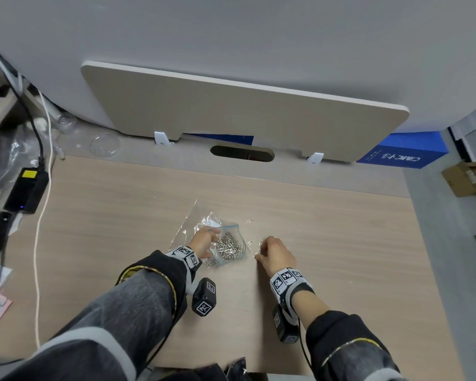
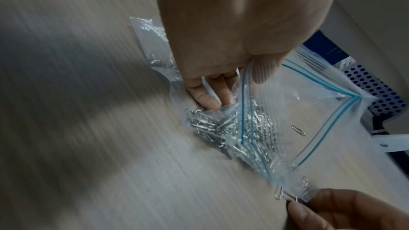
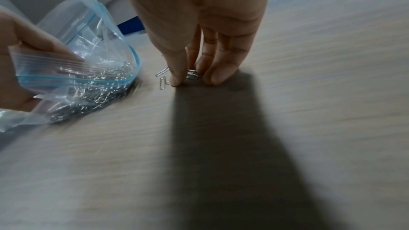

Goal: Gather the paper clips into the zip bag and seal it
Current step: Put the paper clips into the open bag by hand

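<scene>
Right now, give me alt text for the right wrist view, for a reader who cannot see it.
The right hand presses its fingertips down on loose paper clips on a wooden desk, casting a long shadow toward the camera. At left, the left hand holds open a clear zip bag already heaped with clips.

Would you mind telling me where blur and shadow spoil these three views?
Head view: sharp, evenly lit, edges bowed by the wide lens. Left wrist view: the wooden desk is motion-smeared and crossed by dark shadow. Right wrist view: the right hand casts a long shadow toward the camera; the clear blue-striped zip bag is blurred.
</scene>
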`<state>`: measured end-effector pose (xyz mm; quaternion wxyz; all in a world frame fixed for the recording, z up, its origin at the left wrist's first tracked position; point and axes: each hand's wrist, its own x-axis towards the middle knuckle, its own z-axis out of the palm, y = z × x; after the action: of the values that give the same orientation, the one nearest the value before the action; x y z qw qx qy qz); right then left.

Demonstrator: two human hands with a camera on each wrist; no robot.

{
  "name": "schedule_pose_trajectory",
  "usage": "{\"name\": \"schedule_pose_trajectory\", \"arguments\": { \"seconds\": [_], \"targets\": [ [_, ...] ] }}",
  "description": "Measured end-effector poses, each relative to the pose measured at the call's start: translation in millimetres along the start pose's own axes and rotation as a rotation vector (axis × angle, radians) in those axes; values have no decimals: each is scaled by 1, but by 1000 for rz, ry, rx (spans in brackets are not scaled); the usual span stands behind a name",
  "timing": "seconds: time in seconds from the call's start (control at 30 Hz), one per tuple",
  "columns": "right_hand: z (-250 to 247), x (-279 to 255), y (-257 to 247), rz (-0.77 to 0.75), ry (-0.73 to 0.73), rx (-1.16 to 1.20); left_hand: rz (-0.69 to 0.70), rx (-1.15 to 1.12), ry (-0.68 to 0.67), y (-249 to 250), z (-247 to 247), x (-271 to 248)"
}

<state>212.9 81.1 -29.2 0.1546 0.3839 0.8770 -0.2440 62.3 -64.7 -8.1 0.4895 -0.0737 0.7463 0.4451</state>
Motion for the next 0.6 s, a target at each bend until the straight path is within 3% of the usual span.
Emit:
{"name": "schedule_pose_trajectory", "arguments": {
  "seconds": [0.23,0.47,0.6],
  "targets": [
    [4,0,0,29,19,-5,-5,10,-11,-1,0,2],
    [1,-2,-1,54,-54,35,-3,22,-28,-1,-1,2],
    [-7,-3,-2,29,-34,312,-4,20,-35,0,-3,1]
  ]
}}
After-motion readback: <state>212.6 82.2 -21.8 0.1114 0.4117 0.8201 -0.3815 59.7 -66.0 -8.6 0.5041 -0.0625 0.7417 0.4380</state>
